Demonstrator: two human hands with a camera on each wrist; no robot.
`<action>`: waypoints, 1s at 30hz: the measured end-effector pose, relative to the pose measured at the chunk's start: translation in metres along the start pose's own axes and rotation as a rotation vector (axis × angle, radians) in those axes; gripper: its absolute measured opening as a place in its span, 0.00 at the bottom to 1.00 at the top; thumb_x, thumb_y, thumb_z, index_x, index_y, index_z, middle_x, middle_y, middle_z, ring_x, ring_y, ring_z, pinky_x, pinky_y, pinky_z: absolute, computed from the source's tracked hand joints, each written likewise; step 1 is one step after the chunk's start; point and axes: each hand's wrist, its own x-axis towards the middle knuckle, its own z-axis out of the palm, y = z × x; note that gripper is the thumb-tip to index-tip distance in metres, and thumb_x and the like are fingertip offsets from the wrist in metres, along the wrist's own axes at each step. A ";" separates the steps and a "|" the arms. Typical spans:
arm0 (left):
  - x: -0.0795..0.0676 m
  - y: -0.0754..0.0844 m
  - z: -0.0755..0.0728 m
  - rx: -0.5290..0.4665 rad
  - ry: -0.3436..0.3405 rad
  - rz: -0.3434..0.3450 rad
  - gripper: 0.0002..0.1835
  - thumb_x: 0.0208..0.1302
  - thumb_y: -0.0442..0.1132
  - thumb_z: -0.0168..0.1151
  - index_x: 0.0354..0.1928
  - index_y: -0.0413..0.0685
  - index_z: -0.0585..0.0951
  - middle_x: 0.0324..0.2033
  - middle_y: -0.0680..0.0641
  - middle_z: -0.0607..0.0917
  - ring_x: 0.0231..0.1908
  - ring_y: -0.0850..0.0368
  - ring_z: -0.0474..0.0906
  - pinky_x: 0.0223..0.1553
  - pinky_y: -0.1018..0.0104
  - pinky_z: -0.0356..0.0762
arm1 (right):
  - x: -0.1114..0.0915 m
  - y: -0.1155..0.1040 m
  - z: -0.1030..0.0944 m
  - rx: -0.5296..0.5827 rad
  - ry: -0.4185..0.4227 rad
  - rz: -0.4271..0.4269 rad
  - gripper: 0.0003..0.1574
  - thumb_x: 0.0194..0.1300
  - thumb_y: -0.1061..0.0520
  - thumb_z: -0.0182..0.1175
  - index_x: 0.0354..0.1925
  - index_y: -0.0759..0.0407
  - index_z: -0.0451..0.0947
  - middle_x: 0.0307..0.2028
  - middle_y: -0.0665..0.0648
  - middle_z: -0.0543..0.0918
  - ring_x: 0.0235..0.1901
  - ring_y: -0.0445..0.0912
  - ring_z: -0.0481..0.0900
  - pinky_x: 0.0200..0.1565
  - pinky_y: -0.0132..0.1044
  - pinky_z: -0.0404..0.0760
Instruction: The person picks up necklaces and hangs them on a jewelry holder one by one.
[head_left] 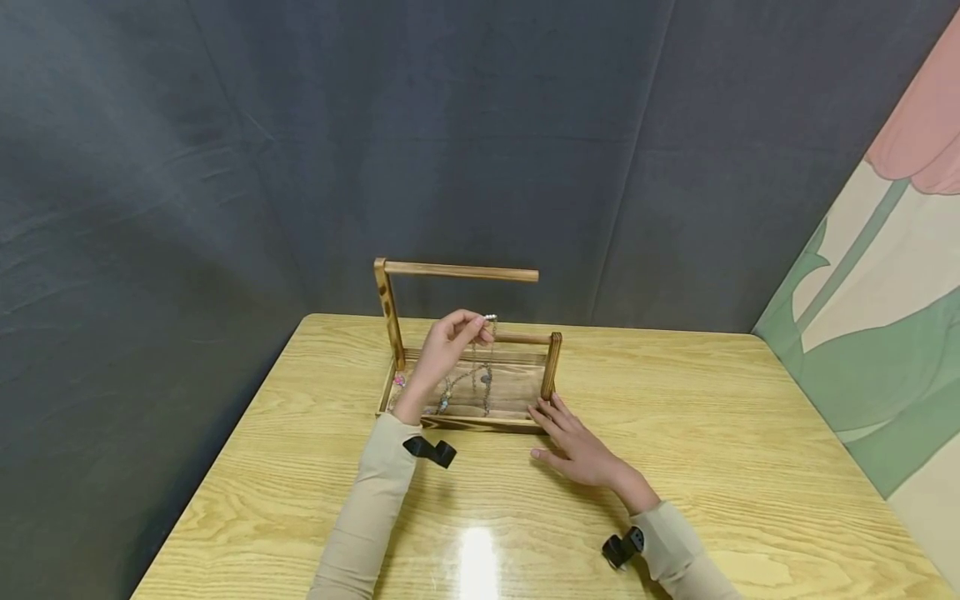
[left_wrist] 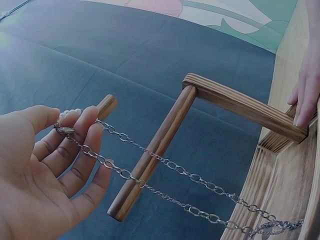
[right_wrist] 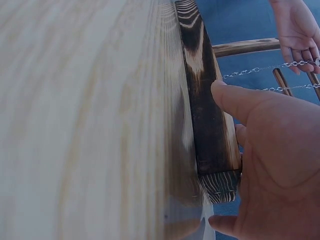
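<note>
My left hand (head_left: pixel 450 342) pinches a silver chain necklace (left_wrist: pixel 172 167) by its white-beaded end, between thumb and fingers. Two strands of the chain hang down to the floor of a wooden jewellery stand (head_left: pixel 480 426). A small metal piece (left_wrist: pixel 65 130) shows beside the beads in the left wrist view. Fingers straight and spread, my right hand (head_left: pixel 581 450) rests at the stand's front right corner. In the right wrist view its thumb (right_wrist: pixel 230 97) lies along the dark front wall (right_wrist: pixel 210 120) of the tray.
A tall post (head_left: pixel 390 317) carries the upper bar (head_left: pixel 461 271), whose right end is free. The lower bar (head_left: pixel 525 338) joins a short right post (head_left: pixel 552 365). Pink beads (head_left: pixel 399 380) and blue-beaded jewellery (head_left: pixel 444 402) lie in the tray. A dark curtain (head_left: pixel 480 167) hangs behind the table.
</note>
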 end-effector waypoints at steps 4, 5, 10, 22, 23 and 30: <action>0.001 0.000 -0.002 -0.009 0.003 0.008 0.14 0.65 0.34 0.46 0.41 0.27 0.73 0.32 0.30 0.78 0.37 0.33 0.73 0.44 0.49 0.72 | 0.000 0.001 0.001 -0.002 0.002 -0.006 0.42 0.60 0.45 0.53 0.66 0.57 0.49 0.66 0.61 0.48 0.65 0.59 0.37 0.58 0.61 0.51; 0.001 0.000 -0.003 -0.011 0.003 0.010 0.14 0.65 0.34 0.46 0.41 0.26 0.73 0.32 0.30 0.78 0.37 0.33 0.73 0.44 0.49 0.72 | 0.000 0.001 0.001 -0.001 0.000 -0.005 0.42 0.60 0.45 0.53 0.66 0.57 0.48 0.66 0.61 0.48 0.65 0.59 0.37 0.58 0.61 0.51; 0.000 0.003 -0.005 -0.009 0.006 0.009 0.14 0.65 0.34 0.45 0.42 0.26 0.72 0.33 0.29 0.78 0.38 0.32 0.73 0.44 0.52 0.73 | 0.000 0.002 0.002 0.005 -0.019 0.004 0.42 0.61 0.44 0.51 0.66 0.55 0.47 0.67 0.60 0.46 0.66 0.58 0.35 0.59 0.60 0.49; 0.000 0.003 -0.012 0.010 0.030 0.040 0.15 0.66 0.34 0.45 0.41 0.24 0.72 0.32 0.29 0.78 0.35 0.38 0.75 0.41 0.57 0.76 | -0.001 0.002 0.002 0.015 -0.002 -0.010 0.42 0.60 0.47 0.54 0.66 0.57 0.48 0.66 0.62 0.47 0.65 0.59 0.36 0.58 0.61 0.50; 0.000 0.003 -0.013 0.010 0.032 0.043 0.15 0.66 0.34 0.45 0.41 0.24 0.72 0.32 0.29 0.78 0.35 0.38 0.76 0.40 0.57 0.76 | -0.001 0.003 0.002 0.015 -0.004 -0.010 0.42 0.60 0.46 0.54 0.66 0.56 0.48 0.66 0.62 0.47 0.65 0.59 0.36 0.58 0.61 0.50; 0.001 0.002 -0.017 -0.003 0.048 0.064 0.14 0.65 0.33 0.45 0.41 0.23 0.72 0.32 0.28 0.78 0.34 0.35 0.75 0.40 0.51 0.74 | -0.001 0.004 0.002 0.006 -0.027 0.006 0.42 0.61 0.44 0.52 0.67 0.54 0.46 0.67 0.59 0.45 0.66 0.56 0.34 0.59 0.60 0.49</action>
